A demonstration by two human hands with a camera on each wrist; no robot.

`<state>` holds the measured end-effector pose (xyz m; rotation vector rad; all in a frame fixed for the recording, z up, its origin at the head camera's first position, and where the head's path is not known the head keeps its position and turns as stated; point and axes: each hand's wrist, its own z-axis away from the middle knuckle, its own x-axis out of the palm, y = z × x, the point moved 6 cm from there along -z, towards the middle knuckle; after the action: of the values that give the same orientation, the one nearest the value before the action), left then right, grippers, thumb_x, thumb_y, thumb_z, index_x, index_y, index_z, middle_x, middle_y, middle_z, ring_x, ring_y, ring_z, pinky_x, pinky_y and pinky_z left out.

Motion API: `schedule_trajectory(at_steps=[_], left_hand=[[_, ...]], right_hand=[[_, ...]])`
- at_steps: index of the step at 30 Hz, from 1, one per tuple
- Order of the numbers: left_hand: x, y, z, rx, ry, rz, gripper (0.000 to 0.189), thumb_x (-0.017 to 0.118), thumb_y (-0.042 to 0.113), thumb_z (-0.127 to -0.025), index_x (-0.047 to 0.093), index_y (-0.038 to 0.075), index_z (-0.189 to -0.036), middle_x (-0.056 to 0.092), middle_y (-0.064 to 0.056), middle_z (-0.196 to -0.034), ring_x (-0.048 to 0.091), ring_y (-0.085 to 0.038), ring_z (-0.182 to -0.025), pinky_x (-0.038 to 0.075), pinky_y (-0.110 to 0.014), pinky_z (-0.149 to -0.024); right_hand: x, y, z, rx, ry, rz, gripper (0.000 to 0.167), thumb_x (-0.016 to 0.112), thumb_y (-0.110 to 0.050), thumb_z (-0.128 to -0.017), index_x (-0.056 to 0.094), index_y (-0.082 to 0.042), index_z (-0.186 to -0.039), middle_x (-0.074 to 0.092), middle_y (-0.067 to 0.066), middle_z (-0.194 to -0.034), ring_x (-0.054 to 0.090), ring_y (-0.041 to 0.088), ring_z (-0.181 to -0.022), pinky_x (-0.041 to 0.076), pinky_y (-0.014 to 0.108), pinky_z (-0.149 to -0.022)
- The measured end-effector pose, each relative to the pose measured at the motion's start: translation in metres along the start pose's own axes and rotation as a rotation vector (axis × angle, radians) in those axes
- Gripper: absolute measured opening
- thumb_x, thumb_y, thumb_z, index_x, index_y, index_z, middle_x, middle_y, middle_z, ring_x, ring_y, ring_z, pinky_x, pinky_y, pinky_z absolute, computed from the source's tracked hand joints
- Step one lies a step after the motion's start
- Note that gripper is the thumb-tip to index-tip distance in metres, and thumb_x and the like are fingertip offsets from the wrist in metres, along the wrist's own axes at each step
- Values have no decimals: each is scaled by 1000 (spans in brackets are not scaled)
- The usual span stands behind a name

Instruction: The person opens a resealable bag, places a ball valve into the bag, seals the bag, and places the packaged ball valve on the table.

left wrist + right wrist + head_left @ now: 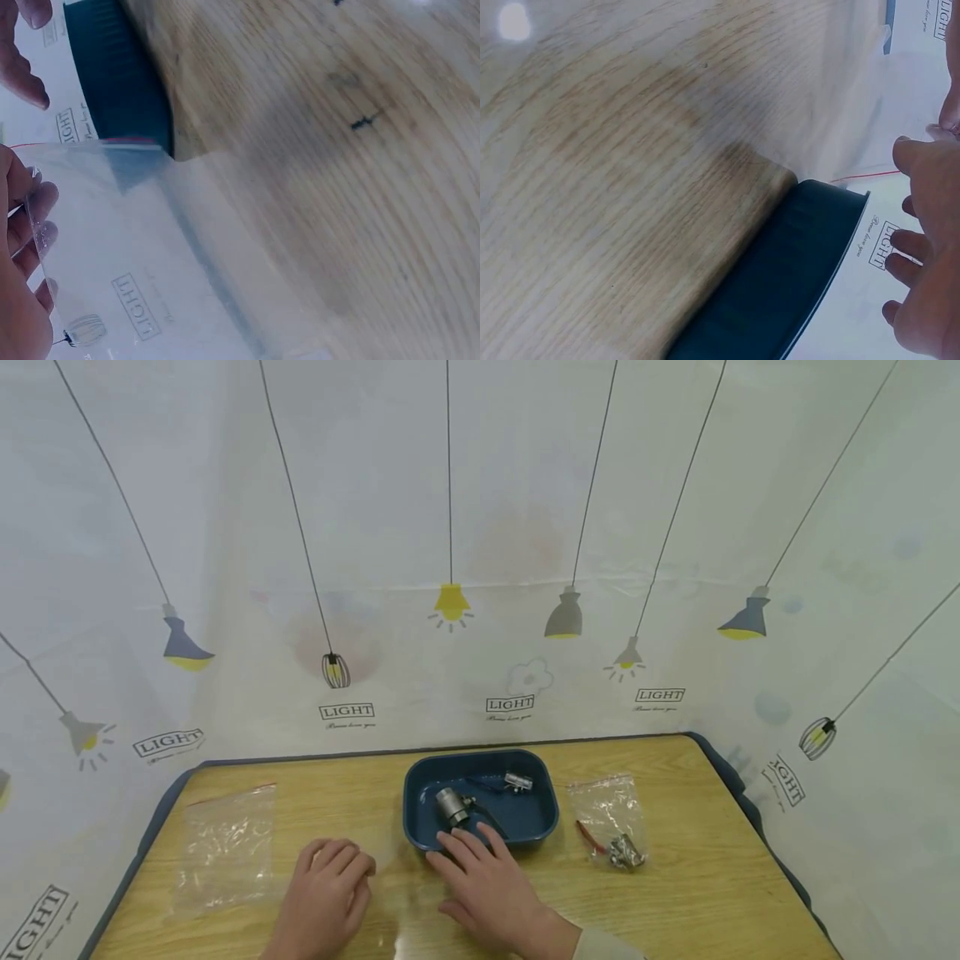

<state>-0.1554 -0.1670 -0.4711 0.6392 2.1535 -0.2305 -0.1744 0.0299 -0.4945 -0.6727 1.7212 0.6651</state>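
Observation:
In the left wrist view, my left hand (322, 893) holds a clear zip bag (150, 255) by its edge, its red-lined top near the tray. Nothing shows inside that bag. My right hand (491, 885) has its fingers spread over the near rim of the dark blue tray (540, 827), holding nothing that I can see. Inside the tray lies a silver cylindrical metal fitting (452, 806) with a narrower end and a dark, lever-like piece near it. Farther right in the tray is a smaller silver metal part (518, 782).
On the wooden table (712, 843), a flat clear zip bag (228, 843) lies at the left. Right of the tray sits another clear bag (607, 802) with a metal part (625, 852) and a red strip (589, 836). A lamp-printed cloth (480, 527) hangs behind.

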Motion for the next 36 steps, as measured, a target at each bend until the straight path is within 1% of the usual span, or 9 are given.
schedule_trajectory(at_steps=[6, 12, 17, 21, 25, 28, 29, 32, 36], left_hand=[[-7, 13, -6, 41, -17, 69, 13, 58, 13, -78, 60, 26, -78, 62, 13, -83, 57, -11, -89, 38, -40, -91], [-10, 24, -13, 80, -30, 163, 18, 59, 10, -79, 59, 28, -80, 59, 17, -81, 57, -6, -86, 37, -35, -92], [-12, 31, -18, 84, -34, 207, 18, 63, 10, -77, 59, 27, -79, 55, 20, -78, 56, -2, -84, 40, -33, -90], [-14, 36, -22, 48, -59, 229, 21, 67, 8, -75, 59, 28, -79, 55, 23, -78, 55, 2, -81, 46, -32, -82], [-13, 37, -27, -30, -166, 365, 23, 68, 5, -77, 61, 26, -82, 57, 22, -78, 50, 7, -75, 48, -24, -69], [-10, 35, -29, -105, -262, 491, 26, 66, 2, -80, 63, 27, -84, 59, 21, -77, 48, 8, -72, 46, -19, -64], [-9, 35, -29, -125, -286, 509, 26, 65, 2, -82, 63, 28, -85, 59, 21, -78, 49, 8, -72, 46, -20, -64], [-6, 34, -29, -162, -331, 506, 21, 64, 9, -87, 64, 30, -88, 61, 23, -81, 52, 8, -75, 48, -23, -67], [0, 35, -26, -179, -336, 432, 5, 66, 26, -91, 66, 31, -94, 60, 28, -83, 55, 6, -81, 49, -35, -76]], right_hand=[[-11, 0, -1, 2, 88, -16, 63, 62, -55, -88, 45, -27, -142, 46, -3, -148, 44, 18, -136, 37, 46, -110], [-25, -2, -2, -12, 195, -48, 55, 58, -53, -92, 49, -25, -139, 50, -3, -143, 47, 16, -131, 38, 42, -108], [-34, -4, -4, -32, 263, -151, 45, 57, -47, -95, 53, -24, -133, 55, -5, -135, 51, 12, -125, 40, 37, -103], [-37, -5, -5, -46, 281, -272, 34, 56, -43, -96, 58, -26, -125, 60, -10, -126, 55, 8, -117, 40, 33, -100], [-38, -5, -5, -48, 273, -368, 22, 58, -39, -96, 62, -27, -115, 65, -15, -112, 59, 3, -104, 42, 32, -95], [-36, -5, -5, -27, 208, -488, 16, 58, -37, -97, 64, -26, -107, 68, -17, -101, 60, -3, -95, 43, 31, -93], [-34, -4, -5, -13, 180, -528, 14, 58, -36, -97, 64, -26, -105, 68, -17, -98, 60, -4, -92, 43, 31, -92], [-29, -3, -5, 42, 101, -626, 11, 57, -35, -97, 64, -27, -100, 68, -19, -92, 60, -7, -87, 43, 31, -90], [-22, 1, -3, 126, 45, -648, 8, 59, -33, -96, 65, -28, -98, 69, -20, -89, 58, -7, -85, 42, 33, -90]])
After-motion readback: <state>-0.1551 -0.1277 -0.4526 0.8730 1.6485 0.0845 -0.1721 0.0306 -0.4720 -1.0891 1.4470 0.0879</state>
